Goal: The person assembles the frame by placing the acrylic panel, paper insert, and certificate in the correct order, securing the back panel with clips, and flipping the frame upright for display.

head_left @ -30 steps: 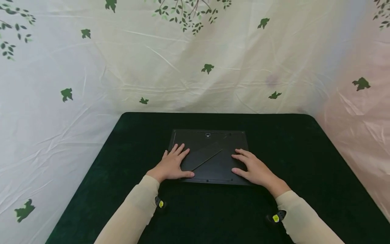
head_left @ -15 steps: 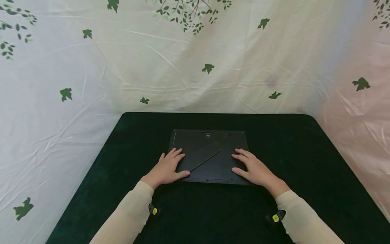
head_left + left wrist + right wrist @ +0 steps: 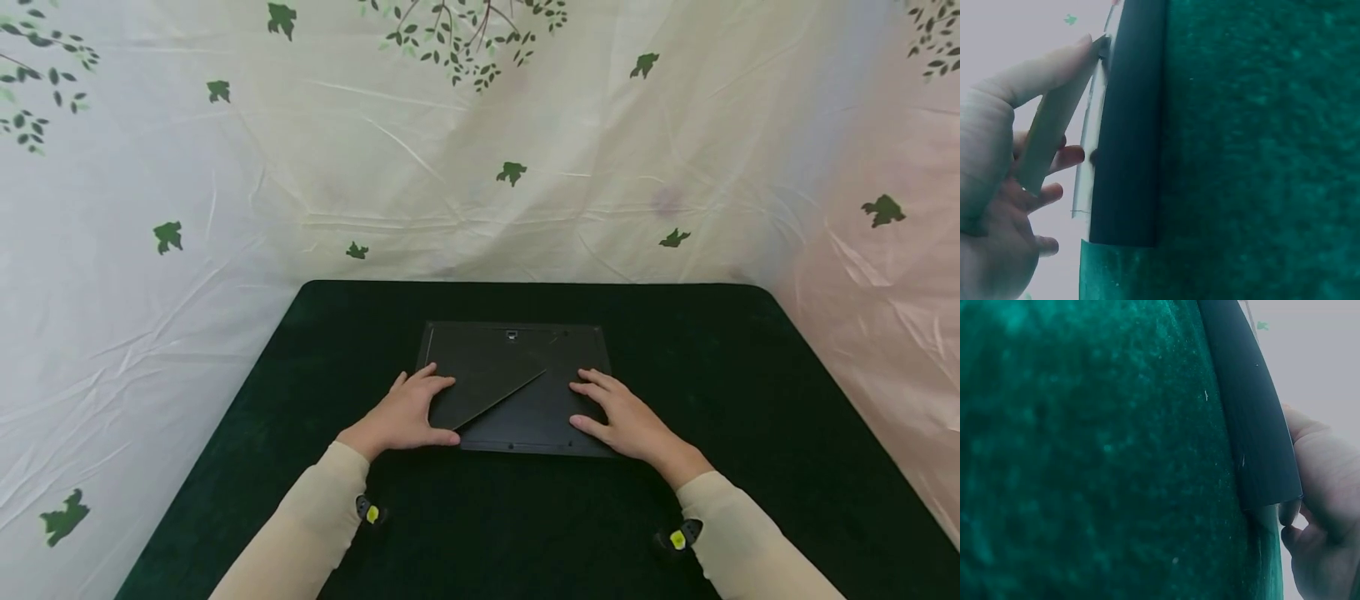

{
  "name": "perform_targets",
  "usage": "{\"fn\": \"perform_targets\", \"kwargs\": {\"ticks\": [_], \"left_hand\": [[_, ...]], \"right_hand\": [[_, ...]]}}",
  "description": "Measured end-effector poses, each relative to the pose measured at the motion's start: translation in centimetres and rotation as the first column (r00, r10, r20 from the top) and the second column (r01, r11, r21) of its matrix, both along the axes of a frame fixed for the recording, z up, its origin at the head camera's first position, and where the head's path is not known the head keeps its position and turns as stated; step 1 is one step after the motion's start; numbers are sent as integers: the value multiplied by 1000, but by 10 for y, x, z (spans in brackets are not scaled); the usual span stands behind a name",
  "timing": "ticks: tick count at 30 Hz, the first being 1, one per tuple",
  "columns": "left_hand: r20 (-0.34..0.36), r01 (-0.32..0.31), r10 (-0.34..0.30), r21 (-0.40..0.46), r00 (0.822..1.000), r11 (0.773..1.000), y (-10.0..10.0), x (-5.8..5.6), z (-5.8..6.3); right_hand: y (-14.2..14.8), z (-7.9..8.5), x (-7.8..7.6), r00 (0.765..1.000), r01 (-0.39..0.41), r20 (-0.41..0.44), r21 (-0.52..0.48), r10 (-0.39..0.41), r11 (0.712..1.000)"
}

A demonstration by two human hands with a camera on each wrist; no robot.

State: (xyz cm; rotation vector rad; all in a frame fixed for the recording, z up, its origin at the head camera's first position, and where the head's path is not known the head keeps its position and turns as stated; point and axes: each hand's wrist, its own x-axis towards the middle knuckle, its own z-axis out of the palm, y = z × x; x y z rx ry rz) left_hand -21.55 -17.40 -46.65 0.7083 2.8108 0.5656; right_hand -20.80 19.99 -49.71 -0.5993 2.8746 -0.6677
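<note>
One dark panel | left hand: spread, thumb touching flap | right hand: spread, on panel

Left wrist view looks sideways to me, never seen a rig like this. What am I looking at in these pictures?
No robot here: just a person's left hand and right hand. The head view comes from a camera worn on the head, looking forward and down. The other two come from cameras worn on the wrists, hence the sideways look.

On the dark green table lies a flat dark panel, perhaps the back of a picture frame. The left hand holds its raised flap between thumb and fingers. The right hand rests at the panel's right side.
</note>
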Motion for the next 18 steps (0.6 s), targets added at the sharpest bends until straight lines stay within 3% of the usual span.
{"fn": "perform_targets", "kwargs": {"ticks": [8,18], "left_hand": [[15,-41,40,129,999,991,-3,-2,16],[-13,-27,34,360,999,933,-5,-6,45]], "right_hand": [[0,-1,0,1000,-8,-22,-7,8,1000],[-1,2,0,1000,-3,-8,11,3,1000]]}}
